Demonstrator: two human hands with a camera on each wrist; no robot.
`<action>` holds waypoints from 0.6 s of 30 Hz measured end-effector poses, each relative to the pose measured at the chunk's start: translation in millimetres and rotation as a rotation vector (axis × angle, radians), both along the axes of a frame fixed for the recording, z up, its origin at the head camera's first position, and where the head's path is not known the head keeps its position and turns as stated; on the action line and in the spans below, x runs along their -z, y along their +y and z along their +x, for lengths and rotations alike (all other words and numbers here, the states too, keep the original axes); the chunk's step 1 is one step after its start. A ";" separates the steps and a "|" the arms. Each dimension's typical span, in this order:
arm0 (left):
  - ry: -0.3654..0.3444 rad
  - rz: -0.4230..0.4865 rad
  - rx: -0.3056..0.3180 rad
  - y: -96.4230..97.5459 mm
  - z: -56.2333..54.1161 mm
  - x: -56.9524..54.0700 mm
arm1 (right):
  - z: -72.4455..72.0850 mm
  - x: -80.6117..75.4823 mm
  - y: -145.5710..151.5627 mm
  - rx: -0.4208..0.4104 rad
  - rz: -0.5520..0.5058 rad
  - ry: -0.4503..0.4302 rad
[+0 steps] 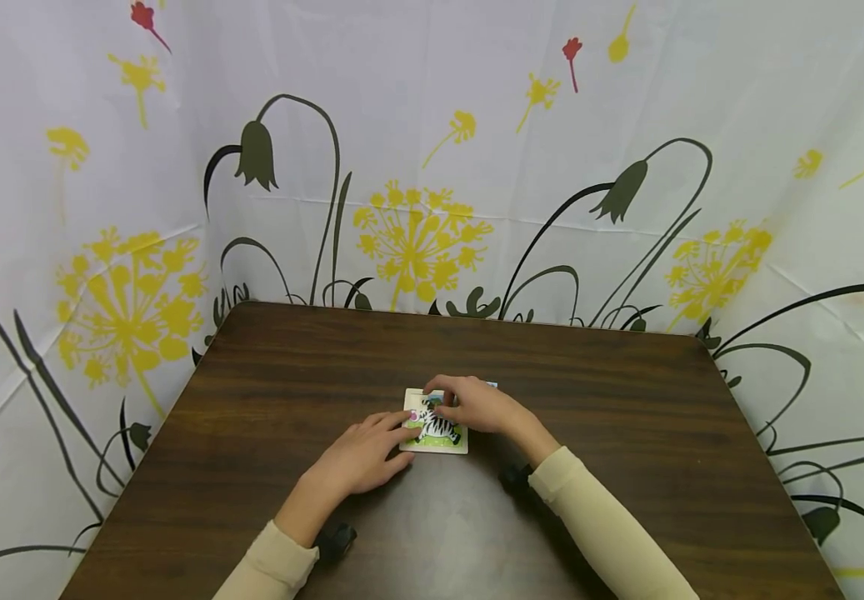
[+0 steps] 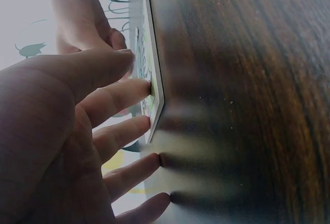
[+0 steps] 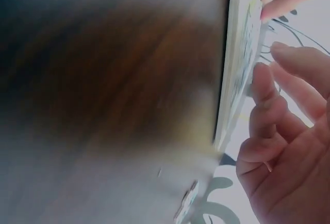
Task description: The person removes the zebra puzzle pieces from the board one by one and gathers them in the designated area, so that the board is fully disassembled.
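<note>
A small square puzzle board (image 1: 442,447) with a raised pale rim and a zebra picture lies flat on the table. My left hand (image 1: 362,454) comes in from its left with fingers spread. In the left wrist view, two fingertips rest on the board (image 2: 158,74), while two other fingers touch the tabletop beside it. Over the upper right part of the board is my right hand (image 1: 476,403), its fingers bent and thumb apart from the index finger. The right wrist view shows its fingertips (image 3: 263,77) close to the picture, with no piece visible between them.
A small loose puzzle piece (image 3: 186,203) lies on the table beyond the right hand, mostly hidden by it in the head view. The dark wooden table (image 1: 611,417) extends around the board. A white curtain (image 1: 432,100) with printed flowers hangs behind and at both sides.
</note>
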State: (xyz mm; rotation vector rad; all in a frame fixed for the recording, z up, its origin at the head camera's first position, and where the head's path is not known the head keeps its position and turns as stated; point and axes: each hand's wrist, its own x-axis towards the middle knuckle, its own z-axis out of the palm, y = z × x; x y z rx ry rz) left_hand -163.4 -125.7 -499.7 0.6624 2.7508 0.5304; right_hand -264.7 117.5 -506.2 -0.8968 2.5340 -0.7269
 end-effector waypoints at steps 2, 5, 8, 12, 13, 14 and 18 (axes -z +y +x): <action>0.001 0.001 0.001 -0.4 -0.3 0.6 | -1.5 3.1 -6.2 -0.014 0.015 -0.006; 0.002 -0.002 0.003 -0.7 -0.1 2.5 | -3.7 6.9 -11.8 -0.021 0.039 -0.011; 0.003 0.000 0.001 -0.6 0.4 3.6 | -5.5 8.9 -14.6 -0.020 0.049 -0.016; 0.005 0.005 0.000 -0.5 0.7 3.3 | -8.4 7.6 -16.0 -0.025 0.039 -0.043; 0.007 0.006 0.000 -0.4 0.7 3.3 | -9.4 7.0 -16.1 -0.026 0.035 -0.056; 0.010 0.007 0.000 -0.3 0.8 3.1 | -10.5 6.5 -16.1 -0.029 0.032 -0.067; 0.021 0.012 -0.002 0.6 1.2 2.9 | -15.1 5.2 -15.4 -0.040 0.022 -0.111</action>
